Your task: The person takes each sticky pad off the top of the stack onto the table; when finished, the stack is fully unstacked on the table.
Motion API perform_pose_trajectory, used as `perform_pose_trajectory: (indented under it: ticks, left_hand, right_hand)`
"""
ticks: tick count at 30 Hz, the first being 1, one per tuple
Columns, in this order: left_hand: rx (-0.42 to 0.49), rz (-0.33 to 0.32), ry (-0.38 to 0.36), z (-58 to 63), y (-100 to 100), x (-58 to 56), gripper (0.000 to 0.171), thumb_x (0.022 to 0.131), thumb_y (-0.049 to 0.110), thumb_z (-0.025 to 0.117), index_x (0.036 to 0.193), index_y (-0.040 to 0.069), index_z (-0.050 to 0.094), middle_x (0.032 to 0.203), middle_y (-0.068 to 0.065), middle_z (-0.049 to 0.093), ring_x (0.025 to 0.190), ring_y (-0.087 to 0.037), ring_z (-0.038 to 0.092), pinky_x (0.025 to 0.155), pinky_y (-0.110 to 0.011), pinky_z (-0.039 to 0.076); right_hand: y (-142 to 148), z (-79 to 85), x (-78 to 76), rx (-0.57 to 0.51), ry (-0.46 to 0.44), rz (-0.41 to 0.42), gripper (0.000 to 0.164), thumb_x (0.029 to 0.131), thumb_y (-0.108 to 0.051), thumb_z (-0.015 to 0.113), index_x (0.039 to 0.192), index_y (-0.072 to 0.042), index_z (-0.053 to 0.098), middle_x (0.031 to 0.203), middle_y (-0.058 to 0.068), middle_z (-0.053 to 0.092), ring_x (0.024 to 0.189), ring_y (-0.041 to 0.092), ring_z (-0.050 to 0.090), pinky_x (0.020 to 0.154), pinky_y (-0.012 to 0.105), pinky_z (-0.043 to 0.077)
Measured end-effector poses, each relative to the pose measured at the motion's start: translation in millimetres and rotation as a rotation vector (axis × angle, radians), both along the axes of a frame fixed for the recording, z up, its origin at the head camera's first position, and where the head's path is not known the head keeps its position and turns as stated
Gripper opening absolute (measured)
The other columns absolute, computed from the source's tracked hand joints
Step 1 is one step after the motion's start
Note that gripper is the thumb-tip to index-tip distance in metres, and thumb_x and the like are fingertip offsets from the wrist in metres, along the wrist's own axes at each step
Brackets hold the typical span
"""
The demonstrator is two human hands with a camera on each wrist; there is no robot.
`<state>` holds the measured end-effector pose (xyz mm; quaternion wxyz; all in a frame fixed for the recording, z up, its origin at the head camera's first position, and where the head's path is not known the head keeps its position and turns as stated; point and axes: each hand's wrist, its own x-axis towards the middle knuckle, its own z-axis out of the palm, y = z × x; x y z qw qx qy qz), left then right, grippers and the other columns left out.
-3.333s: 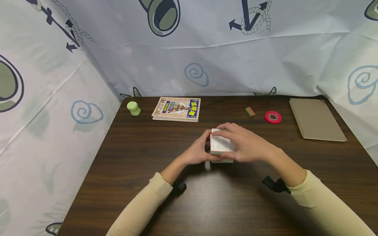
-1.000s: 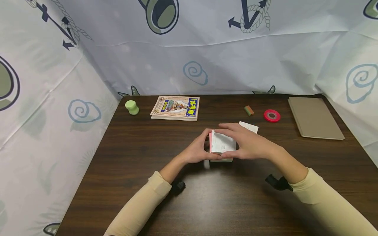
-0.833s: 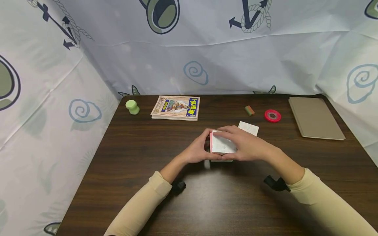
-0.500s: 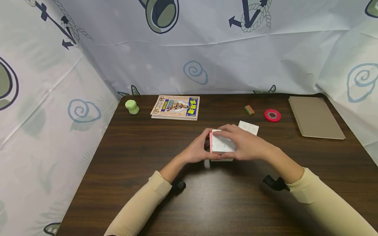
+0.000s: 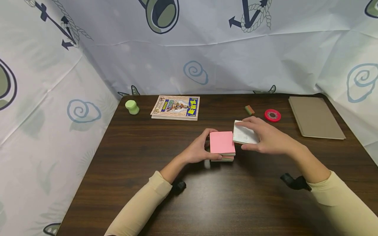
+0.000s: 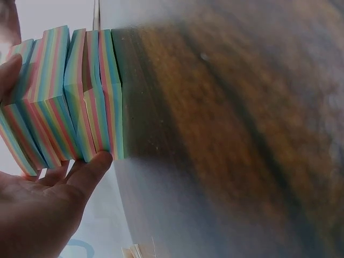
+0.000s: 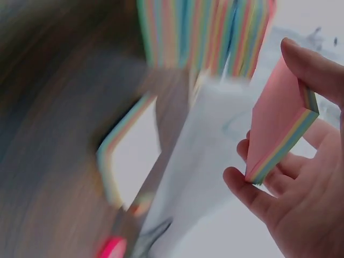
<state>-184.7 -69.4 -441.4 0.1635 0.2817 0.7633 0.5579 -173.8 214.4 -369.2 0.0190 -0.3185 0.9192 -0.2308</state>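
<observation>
A tall stack of sticky note pads [image 5: 222, 143], pink on top with striped multicoloured sides, stands mid-table. My left hand [image 5: 196, 149] grips it from the left, thumb at the front side; in the left wrist view, the stack [image 6: 80, 102] fills the upper left. Just right of the stack, my right hand [image 5: 267, 136] pinches a single sticky note pad [image 5: 244, 133], white face up, between thumb and fingers. Its pink underside shows in the right wrist view on the held pad [image 7: 277, 115]. Another white-topped pad [image 7: 131, 153] lies on the table below, hidden in the head view.
Along the back of the dark wooden table [image 5: 189, 203] are a light green knob-shaped object [image 5: 132, 107], a book [image 5: 176, 108], a small orange-and-green block [image 5: 249, 110] and a red round disc [image 5: 272, 115]. A flat beige board-like item [image 5: 317, 118] lies at the right.
Earlier, a white-topped pad appeared on the table behind the right hand. Now the right hand has lifted another pad off the stack and moved right, exposing a pink top. The left hand stays put.
</observation>
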Motion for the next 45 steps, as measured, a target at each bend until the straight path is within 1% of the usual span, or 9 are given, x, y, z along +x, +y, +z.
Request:
perform_pose_trajectory:
  ticks: [6, 11, 17, 24, 31, 35, 39, 41, 45]
  left_hand:
    - [-0.036, 0.015, 0.012, -0.1, 0.1, 0.2, 0.087, 0.071, 0.014, 0.089, 0.139, 0.011, 0.035, 0.126, -0.006, 0.051, 0.111, -0.019, 0.054, 0.094, -0.037, 0.047]
    - [-0.036, 0.012, 0.023, 0.0, 1.1, -0.4, 0.087, 0.071, 0.014, 0.089, 0.140, 0.010, 0.035, 0.127, -0.008, 0.051, 0.111, -0.021, 0.054, 0.094, -0.037, 0.047]
    - [-0.046, 0.011, 0.024, 1.0, 2.8, 0.3, 0.087, 0.071, 0.015, 0.089, 0.139, 0.010, 0.035, 0.127, -0.007, 0.050, 0.111, -0.020, 0.055, 0.095, -0.037, 0.047]
    - [-0.046, 0.005, 0.021, 0.3, 3.5, -0.5, 0.086, 0.072, 0.015, 0.088, 0.140, 0.010, 0.035, 0.126, -0.008, 0.051, 0.110, -0.021, 0.056, 0.093, -0.038, 0.048]
    - [-0.050, 0.010, 0.024, 0.4, 3.3, -0.5, 0.085, 0.072, 0.015, 0.088, 0.139, 0.011, 0.035, 0.126, -0.007, 0.051, 0.110, -0.019, 0.056, 0.093, -0.035, 0.048]
    - [-0.047, 0.005, 0.024, 0.5, 2.9, -0.2, 0.085, 0.072, 0.015, 0.088, 0.139, 0.011, 0.035, 0.126, -0.008, 0.052, 0.109, -0.019, 0.056, 0.093, -0.036, 0.048]
    - [-0.024, -0.006, 0.024, 0.5, 2.3, 0.1, 0.085, 0.072, 0.012, 0.088, 0.139, 0.009, 0.036, 0.125, -0.010, 0.052, 0.107, -0.020, 0.057, 0.092, -0.035, 0.048]
    - [-0.022, -0.008, 0.026, 4.9, 2.1, 2.1, 0.085, 0.072, 0.010, 0.088, 0.139, 0.006, 0.036, 0.125, -0.012, 0.052, 0.106, -0.022, 0.057, 0.092, -0.036, 0.048]
    - [-0.041, 0.002, 0.034, 4.5, 1.5, 2.0, 0.087, 0.071, 0.011, 0.089, 0.139, 0.008, 0.035, 0.125, -0.010, 0.052, 0.107, -0.021, 0.056, 0.093, -0.035, 0.047]
  right_hand:
    - [51.8, -18.0, -15.0, 0.033, 0.008, -0.117, 0.075, 0.078, -0.034, 0.083, 0.140, -0.005, 0.051, 0.128, 0.017, 0.052, 0.109, 0.029, 0.049, 0.082, 0.046, 0.043]
    - [80.9, -40.4, -20.9, 0.080, -0.038, -0.178, 0.079, 0.076, -0.034, 0.085, 0.138, 0.000, 0.050, 0.126, 0.025, 0.051, 0.104, 0.034, 0.049, 0.078, 0.048, 0.044]
    - [94.9, -63.4, -21.8, 0.115, -0.095, -0.219, 0.080, 0.075, -0.033, 0.086, 0.138, 0.001, 0.050, 0.125, 0.028, 0.050, 0.105, 0.038, 0.050, 0.083, 0.052, 0.044]
    - [97.9, -71.5, -21.5, 0.140, -0.107, -0.229, 0.081, 0.076, -0.032, 0.085, 0.139, 0.001, 0.048, 0.127, 0.030, 0.048, 0.113, 0.043, 0.046, 0.090, 0.058, 0.041]
    - [96.7, -71.1, -21.0, 0.149, -0.108, -0.223, 0.080, 0.077, -0.033, 0.084, 0.140, 0.001, 0.047, 0.128, 0.030, 0.048, 0.114, 0.044, 0.045, 0.089, 0.060, 0.041]
    - [94.2, -65.6, -19.5, 0.151, -0.065, -0.210, 0.079, 0.078, -0.033, 0.084, 0.139, 0.000, 0.048, 0.129, 0.029, 0.047, 0.112, 0.043, 0.046, 0.088, 0.060, 0.042]
    - [82.1, -48.9, -16.6, 0.061, 0.053, -0.179, 0.066, 0.081, -0.027, 0.082, 0.136, -0.003, 0.053, 0.131, 0.023, 0.050, 0.119, 0.041, 0.046, 0.094, 0.059, 0.040]
    - [69.2, -36.7, -13.4, 0.000, 0.115, -0.152, 0.060, 0.081, -0.023, 0.081, 0.134, -0.006, 0.057, 0.131, 0.018, 0.053, 0.121, 0.038, 0.048, 0.096, 0.057, 0.040]
    - [35.7, -16.1, -3.9, -0.057, 0.178, -0.082, 0.058, 0.080, -0.022, 0.082, 0.133, -0.011, 0.059, 0.128, 0.007, 0.056, 0.115, 0.025, 0.053, 0.091, 0.048, 0.046]
